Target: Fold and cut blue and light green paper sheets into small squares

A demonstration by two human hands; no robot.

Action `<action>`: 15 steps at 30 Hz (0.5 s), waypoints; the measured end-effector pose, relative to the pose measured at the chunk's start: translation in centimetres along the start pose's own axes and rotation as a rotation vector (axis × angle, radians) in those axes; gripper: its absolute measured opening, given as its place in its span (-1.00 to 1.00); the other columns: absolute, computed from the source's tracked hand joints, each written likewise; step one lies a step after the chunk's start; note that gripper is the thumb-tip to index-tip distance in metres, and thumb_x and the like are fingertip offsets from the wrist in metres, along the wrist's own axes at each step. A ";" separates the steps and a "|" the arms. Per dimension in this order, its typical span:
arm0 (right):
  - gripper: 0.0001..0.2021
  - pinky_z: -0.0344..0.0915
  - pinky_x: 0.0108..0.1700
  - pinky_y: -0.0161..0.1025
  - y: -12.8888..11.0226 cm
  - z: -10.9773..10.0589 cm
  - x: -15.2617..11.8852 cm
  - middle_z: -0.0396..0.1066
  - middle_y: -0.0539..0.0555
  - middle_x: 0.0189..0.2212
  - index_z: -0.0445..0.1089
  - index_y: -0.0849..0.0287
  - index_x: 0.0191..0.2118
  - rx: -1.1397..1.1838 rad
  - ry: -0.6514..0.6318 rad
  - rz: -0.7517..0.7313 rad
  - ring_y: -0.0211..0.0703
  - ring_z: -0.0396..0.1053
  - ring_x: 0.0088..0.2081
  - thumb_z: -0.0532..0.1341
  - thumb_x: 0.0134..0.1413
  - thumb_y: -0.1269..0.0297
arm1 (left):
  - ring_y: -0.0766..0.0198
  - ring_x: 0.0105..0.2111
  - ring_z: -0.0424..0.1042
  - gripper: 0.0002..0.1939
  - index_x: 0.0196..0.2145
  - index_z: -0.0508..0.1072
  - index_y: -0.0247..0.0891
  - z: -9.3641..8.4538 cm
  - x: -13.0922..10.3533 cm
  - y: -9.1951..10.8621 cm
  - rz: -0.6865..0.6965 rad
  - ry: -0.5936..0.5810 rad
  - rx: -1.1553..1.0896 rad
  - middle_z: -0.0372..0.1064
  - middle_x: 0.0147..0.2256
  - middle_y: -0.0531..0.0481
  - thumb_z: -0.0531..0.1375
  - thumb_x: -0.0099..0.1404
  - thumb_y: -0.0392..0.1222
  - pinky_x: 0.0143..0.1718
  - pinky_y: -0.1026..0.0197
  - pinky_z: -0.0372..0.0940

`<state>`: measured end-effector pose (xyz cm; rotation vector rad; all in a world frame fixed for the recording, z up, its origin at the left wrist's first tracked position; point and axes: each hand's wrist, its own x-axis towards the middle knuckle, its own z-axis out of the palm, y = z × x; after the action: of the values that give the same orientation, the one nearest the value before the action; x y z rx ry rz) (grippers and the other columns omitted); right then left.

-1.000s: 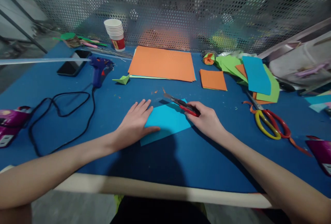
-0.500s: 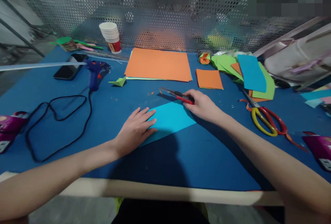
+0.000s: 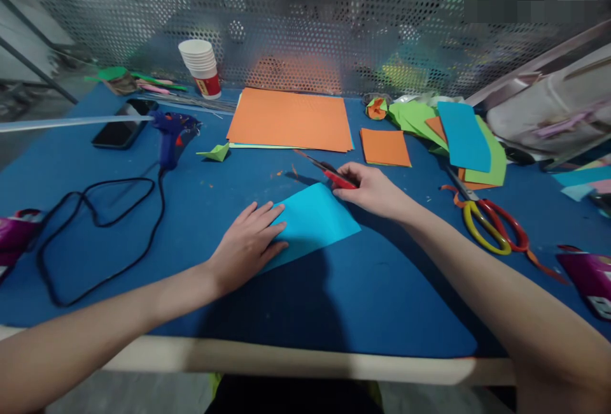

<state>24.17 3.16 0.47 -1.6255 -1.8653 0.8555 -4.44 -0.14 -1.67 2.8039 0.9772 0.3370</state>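
Note:
A bright blue sheet of paper [image 3: 315,220] lies at a slant on the blue table, near its middle. My left hand [image 3: 248,242] rests flat on the sheet's left part with its fingers spread. Wrapped round a red and black utility knife [image 3: 340,178] are the fingers of my right hand [image 3: 370,191], by the sheet's upper right edge. The knife's blade points up and left, above the table, and casts a shadow there. Small orange scraps [image 3: 278,174] lie beyond the sheet.
Orange sheets [image 3: 291,120] and small orange squares [image 3: 386,148] lie behind. At left are a glue gun [image 3: 168,140], its cord, a phone [image 3: 121,130] and paper cups [image 3: 203,70]. Scissors [image 3: 487,226] and coloured paper [image 3: 465,137] lie at right, before a mesh panel [image 3: 305,32].
The knife has turned slightly in my right hand, its tip now higher and farther from the table. My left hand stays on the blue sheet. The whole view has shifted a little.

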 end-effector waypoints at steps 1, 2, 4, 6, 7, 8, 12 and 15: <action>-0.79 0.21 -0.33 -0.21 -0.2 0.0 -0.1 0.42 0.05 -0.36 0.35 0.17 -0.26 0.018 -0.008 0.001 -0.15 0.29 -0.37 0.24 -0.06 0.23 | -0.10 0.22 0.28 -0.67 -0.02 0.50 -0.28 0.0 0.0 0.0 0.000 0.001 -0.002 0.29 0.21 -0.25 0.10 0.42 -0.06 0.23 -0.23 0.18; -0.79 0.21 -0.32 -0.20 -0.4 0.0 -0.3 0.43 0.06 -0.34 0.36 0.17 -0.26 0.029 -0.012 -0.001 -0.14 0.30 -0.35 0.25 -0.06 0.23 | -0.10 0.22 0.27 -0.68 -0.03 0.50 -0.29 0.0 0.0 0.0 -0.001 0.003 -0.004 0.28 0.21 -0.26 0.10 0.42 -0.07 0.23 -0.23 0.18; -0.79 0.22 -0.30 -0.19 -0.8 0.0 -0.4 0.43 0.07 -0.33 0.37 0.18 -0.26 0.050 -0.014 0.001 -0.13 0.31 -0.33 0.25 -0.06 0.22 | -0.10 0.24 0.24 -0.68 -0.03 0.49 -0.30 0.0 0.0 0.0 -0.009 0.009 -0.012 0.24 0.23 -0.29 0.10 0.41 -0.07 0.24 -0.23 0.17; -0.77 0.22 -0.31 -0.20 -1.2 0.0 -0.5 0.41 0.07 -0.33 0.38 0.19 -0.24 0.066 -0.013 0.003 -0.14 0.29 -0.34 0.25 -0.06 0.22 | -0.09 0.26 0.21 -0.67 -0.02 0.48 -0.31 0.1 0.0 0.0 -0.011 0.019 -0.017 0.20 0.25 -0.33 0.10 0.41 -0.07 0.24 -0.23 0.17; -0.77 0.21 -0.32 -0.20 -1.4 0.0 -0.5 0.40 0.06 -0.33 0.38 0.19 -0.24 0.070 -0.016 0.002 -0.14 0.28 -0.34 0.25 -0.06 0.22 | -0.09 0.27 0.19 -0.67 -0.02 0.47 -0.31 0.1 -0.1 0.0 -0.009 0.024 -0.018 0.18 0.26 -0.35 0.11 0.41 -0.07 0.24 -0.23 0.17; -0.76 0.20 -0.32 -0.20 -1.5 0.0 -0.5 0.39 0.06 -0.33 0.38 0.19 -0.23 0.069 -0.022 0.002 -0.15 0.28 -0.35 0.25 -0.06 0.22 | -0.09 0.27 0.19 -0.67 -0.01 0.47 -0.32 0.2 -0.1 -0.1 -0.004 0.029 -0.018 0.17 0.26 -0.36 0.11 0.41 -0.07 0.24 -0.22 0.17; -0.76 0.20 -0.29 -0.20 -2.2 0.0 -0.3 0.40 0.06 -0.32 0.36 0.18 -0.24 0.094 -0.098 -0.019 -0.14 0.29 -0.32 0.25 -0.06 0.21 | -0.16 0.27 0.18 -0.71 -0.04 0.47 -0.35 0.2 -0.1 -0.2 0.017 0.053 -0.031 0.17 0.25 -0.41 0.12 0.40 -0.13 0.23 -0.24 0.17; -0.75 0.20 -0.27 -0.21 -3.0 -0.2 -0.2 0.39 0.05 -0.31 0.36 0.18 -0.24 0.130 -0.195 -0.041 -0.16 0.28 -0.33 0.26 -0.06 0.17 | -0.17 0.28 0.15 -0.72 -0.06 0.45 -0.35 0.1 0.0 -0.5 0.014 0.060 -0.090 0.14 0.27 -0.41 0.13 0.38 -0.12 0.25 -0.25 0.13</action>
<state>22.39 2.74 2.80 -1.4653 -1.9214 1.1274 -4.72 0.26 -1.92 2.7359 0.9303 0.4571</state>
